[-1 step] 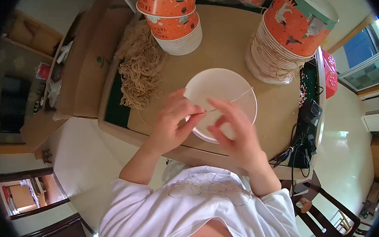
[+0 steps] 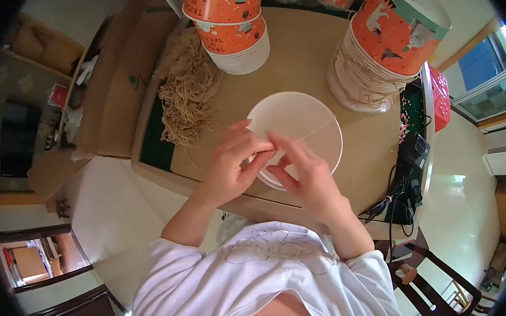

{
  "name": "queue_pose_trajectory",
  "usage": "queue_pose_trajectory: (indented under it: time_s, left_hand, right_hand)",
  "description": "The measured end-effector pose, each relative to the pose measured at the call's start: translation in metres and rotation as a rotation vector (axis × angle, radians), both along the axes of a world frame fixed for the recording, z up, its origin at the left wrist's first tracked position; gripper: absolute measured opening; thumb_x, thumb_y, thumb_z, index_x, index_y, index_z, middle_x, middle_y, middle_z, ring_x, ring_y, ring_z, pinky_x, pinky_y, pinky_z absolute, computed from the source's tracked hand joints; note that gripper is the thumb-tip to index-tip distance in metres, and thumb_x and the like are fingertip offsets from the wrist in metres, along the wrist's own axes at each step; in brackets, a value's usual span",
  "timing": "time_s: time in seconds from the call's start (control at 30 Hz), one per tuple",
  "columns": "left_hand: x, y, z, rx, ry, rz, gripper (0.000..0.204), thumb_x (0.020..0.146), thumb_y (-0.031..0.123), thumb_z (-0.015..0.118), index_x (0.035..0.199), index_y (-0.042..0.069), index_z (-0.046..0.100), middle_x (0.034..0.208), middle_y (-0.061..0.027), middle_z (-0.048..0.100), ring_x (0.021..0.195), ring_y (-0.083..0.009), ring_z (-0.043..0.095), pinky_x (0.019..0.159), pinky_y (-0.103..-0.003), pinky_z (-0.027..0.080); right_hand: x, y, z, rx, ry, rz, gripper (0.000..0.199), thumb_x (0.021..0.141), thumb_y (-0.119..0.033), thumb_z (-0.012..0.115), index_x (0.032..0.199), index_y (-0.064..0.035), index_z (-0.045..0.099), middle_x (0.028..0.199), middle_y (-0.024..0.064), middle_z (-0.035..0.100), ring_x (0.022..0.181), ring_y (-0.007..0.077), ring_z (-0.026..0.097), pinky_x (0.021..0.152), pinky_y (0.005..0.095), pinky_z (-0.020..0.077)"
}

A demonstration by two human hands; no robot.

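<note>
A white paper bucket (image 2: pixel 304 111) lies with its open mouth facing up in front of me. A thin tan string (image 2: pixel 317 129) runs from the right side of its rim toward my fingers. Over the bucket's left edge, my left hand (image 2: pixel 235 159) pinches the string between thumb and index finger. My right hand (image 2: pixel 308 177) reaches over the bucket from the right. Its index fingertip meets my left fingertips, while its thumb stays apart below. My fingers hide the string's end.
A tangled heap of tan string (image 2: pixel 187 87) lies at the left. Behind it stands a stack of orange printed buckets (image 2: pixel 233 34); another stack (image 2: pixel 387 41), wound with string, is at the right. Black cables (image 2: pixel 393 190) lie at the table's right edge. A cardboard box (image 2: pixel 120 70) stands left.
My right hand has shifted left, bringing its index fingertip to my left fingertips. My left hand keeps its pinch and the bucket stays about where it was.
</note>
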State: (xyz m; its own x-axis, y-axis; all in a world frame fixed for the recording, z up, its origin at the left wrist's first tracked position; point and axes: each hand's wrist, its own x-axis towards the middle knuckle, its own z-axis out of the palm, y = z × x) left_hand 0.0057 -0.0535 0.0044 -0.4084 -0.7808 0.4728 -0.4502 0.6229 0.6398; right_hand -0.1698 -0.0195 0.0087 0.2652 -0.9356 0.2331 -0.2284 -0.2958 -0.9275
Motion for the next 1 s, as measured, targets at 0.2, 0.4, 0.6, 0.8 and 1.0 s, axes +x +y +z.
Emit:
queue_pose_trajectory:
  time_s: [0.2,0.4,0.6,0.8,1.0]
  left_hand:
    - [0.009,0.003,-0.032,-0.046,-0.107,0.023,0.015,0.078,0.005,0.068,0.09,0.011,0.062,0.072,0.0007,0.056,0.068,-0.0152,0.057,0.103,-0.044,0.032]
    - [0.045,-0.021,-0.029,0.417,0.054,-0.069,0.021,0.074,-0.004,0.067,0.091,0.008,0.064,0.071,-0.0005,0.054,0.067,-0.0123,0.056,0.073,-0.027,0.049]
    - [0.053,-0.043,-0.018,0.278,-0.08,-0.122,0.011,0.075,-0.004,0.067,0.082,0.003,0.065,0.077,-0.0045,0.061,0.075,-0.0139,0.059,0.054,-0.025,0.047]
    - [0.052,-0.046,-0.015,0.276,-0.128,-0.17,0.01,0.075,-0.003,0.067,0.082,0.004,0.066,0.077,-0.005,0.062,0.074,-0.0179,0.059,0.057,-0.028,0.048]
    - [0.051,-0.049,-0.015,0.26,-0.132,-0.171,0.012,0.073,-0.004,0.067,0.081,0.005,0.066,0.075,-0.005,0.061,0.073,-0.0185,0.058,0.058,-0.028,0.047]
  right_hand:
    - [-0.024,0.0,-0.007,-0.169,0.241,-0.096,0.012,0.081,-0.004,0.062,0.093,-0.0027,0.064,0.081,0.0124,0.064,0.073,0.0301,0.062,0.064,0.0362,0.0492]
    - [-0.077,0.017,0.023,-0.039,0.372,-0.28,0.006,0.079,-0.004,0.065,0.085,-0.0012,0.065,0.075,0.0116,0.061,0.07,0.0272,0.061,0.062,0.0325,0.0492]
    - [-0.115,0.03,0.007,0.045,0.169,-0.242,0.007,0.076,0.004,0.065,0.083,0.0033,0.063,0.087,0.0081,0.059,0.07,0.0148,0.058,0.061,0.0238,0.045]
    - [-0.12,0.037,-0.032,-0.006,-0.72,0.091,0.027,0.072,-0.023,0.068,0.056,-0.0067,0.054,0.095,0.0123,0.061,0.083,0.03,0.058,0.084,0.0481,0.0427]
    - [-0.094,0.032,-0.036,0.043,-1.706,0.515,0.038,0.085,-0.028,0.063,0.056,-0.0125,0.045,0.06,0.0031,0.058,0.057,0.0181,0.055,0.076,0.0412,0.0476]
